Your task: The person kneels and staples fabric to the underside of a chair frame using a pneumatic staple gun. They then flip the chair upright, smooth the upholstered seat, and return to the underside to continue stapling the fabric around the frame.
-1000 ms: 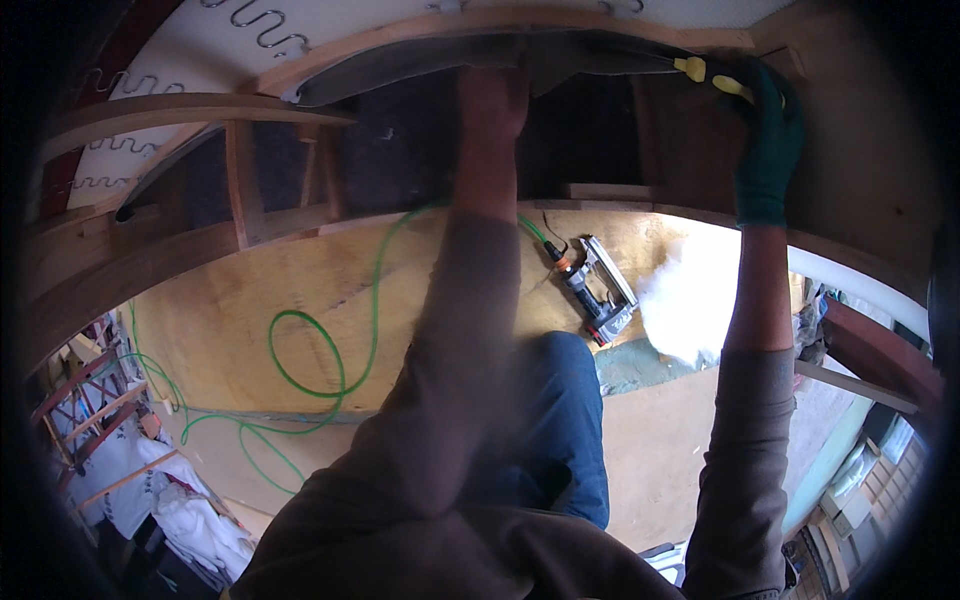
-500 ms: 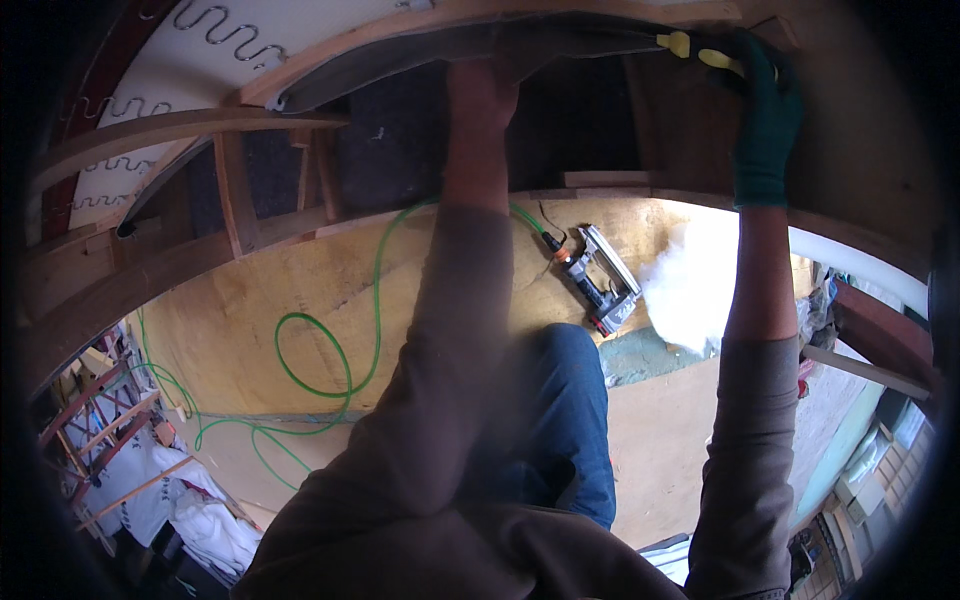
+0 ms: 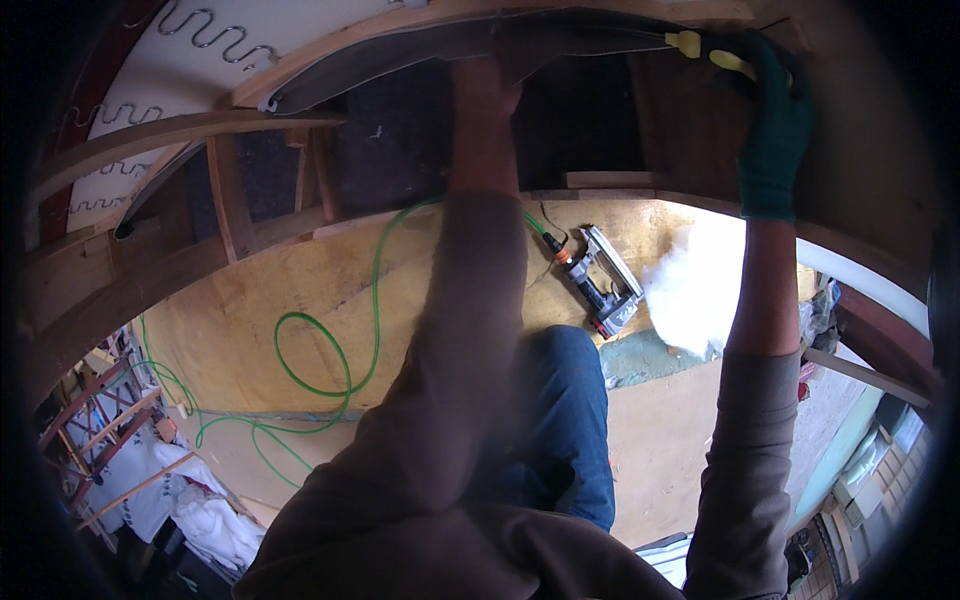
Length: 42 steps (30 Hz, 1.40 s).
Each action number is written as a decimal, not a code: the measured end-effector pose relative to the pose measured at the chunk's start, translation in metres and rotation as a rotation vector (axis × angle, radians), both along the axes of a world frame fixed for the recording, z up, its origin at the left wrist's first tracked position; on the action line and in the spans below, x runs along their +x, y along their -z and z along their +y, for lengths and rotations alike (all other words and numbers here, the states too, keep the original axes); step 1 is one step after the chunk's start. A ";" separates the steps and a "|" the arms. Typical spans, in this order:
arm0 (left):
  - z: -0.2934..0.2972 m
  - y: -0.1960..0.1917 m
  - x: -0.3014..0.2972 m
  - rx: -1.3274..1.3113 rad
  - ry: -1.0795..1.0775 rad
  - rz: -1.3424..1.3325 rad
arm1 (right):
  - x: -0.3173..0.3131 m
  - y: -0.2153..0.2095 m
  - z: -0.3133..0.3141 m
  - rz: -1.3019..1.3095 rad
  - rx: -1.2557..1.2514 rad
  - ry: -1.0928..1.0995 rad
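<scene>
Gripping yellow-handled tool (image 3: 700, 50), gloved right hand (image 3: 775, 125) fingers clenched; bare left hand (image 3: 485, 85) on dark fabric (image 3: 450, 45), grip unclear.

A nail gun (image 3: 600, 285) is lying on the plywood floor (image 3: 300, 300), wadding (image 3: 695, 295) just right, hose (image 3: 330, 350) coiling left

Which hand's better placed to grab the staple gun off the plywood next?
Left, probably. The left hand is bare and only presses on the dark fabric strip, above the staple gun. The gloved right hand is closed on a yellow-handled tool at the wooden frame.
</scene>
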<state>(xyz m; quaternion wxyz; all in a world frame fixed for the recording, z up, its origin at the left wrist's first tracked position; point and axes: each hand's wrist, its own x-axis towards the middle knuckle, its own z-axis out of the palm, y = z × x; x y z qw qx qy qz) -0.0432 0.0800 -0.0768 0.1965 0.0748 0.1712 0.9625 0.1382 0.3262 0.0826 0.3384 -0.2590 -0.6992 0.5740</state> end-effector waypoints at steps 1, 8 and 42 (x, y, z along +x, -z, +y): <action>0.001 -0.001 0.000 0.002 -0.010 0.056 | 0.000 0.000 0.000 0.000 -0.001 0.000; -0.013 -0.052 0.033 -0.232 -0.050 -0.079 | 0.001 0.000 -0.003 -0.005 0.008 0.007; -0.034 -0.098 0.073 -1.233 -0.251 0.445 | 0.002 -0.027 0.003 -0.097 0.080 -0.006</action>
